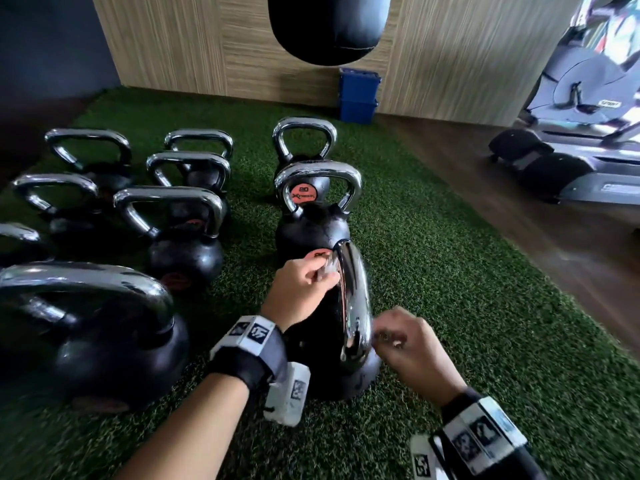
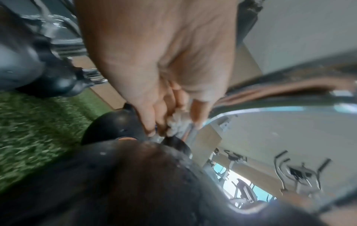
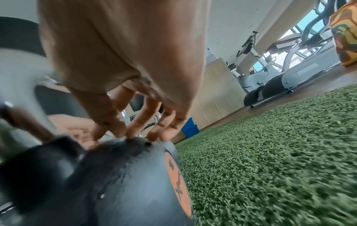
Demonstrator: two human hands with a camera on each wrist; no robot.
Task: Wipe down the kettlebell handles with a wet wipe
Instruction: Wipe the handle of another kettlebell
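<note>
Fingers (image 2: 170, 107) of left hand (image 1: 301, 289): curled, pinching a bunched wet wipe (image 2: 178, 122) against the far end of the chrome handle (image 1: 353, 299) of the nearest kettlebell (image 1: 332, 372).
Fingers (image 3: 135, 122) of right hand (image 1: 412, 344): spread and nearly straight, tips resting on the black ball beside the handle's near end; they hold nothing that I can make out.

Location of work piece: right-hand row of the turf (image 1: 467, 289), nearest of three bells; second bell (image 1: 311, 233) stands just behind it, third (image 1: 304, 147) behind that.

Hazards, as judged:
- Wipe is wadded small; little cloth meets the chrome, so the underside and near leg of the handle may go unwiped.
- Wet chrome is slick; the pinch could slip off and knuckles strike the second bell close behind.
- Right hand steadies by fingertips only; a hard rub sideways might rock the bell on the soft pile.
- Many handles (image 1: 169, 202) wait in the left rows; one wipe may dry out first.

Surface: green artificial turf, bordered along its right edge by dark wood floor (image 1: 519, 202).

Room: timber-panelled wall (image 1: 173, 39) at the far edge; black punch bag (image 1: 329, 26) hanging above; blue crate (image 1: 358, 95) against the wall; exercise machines (image 1: 571, 116) on the wood floor, far right.
</note>
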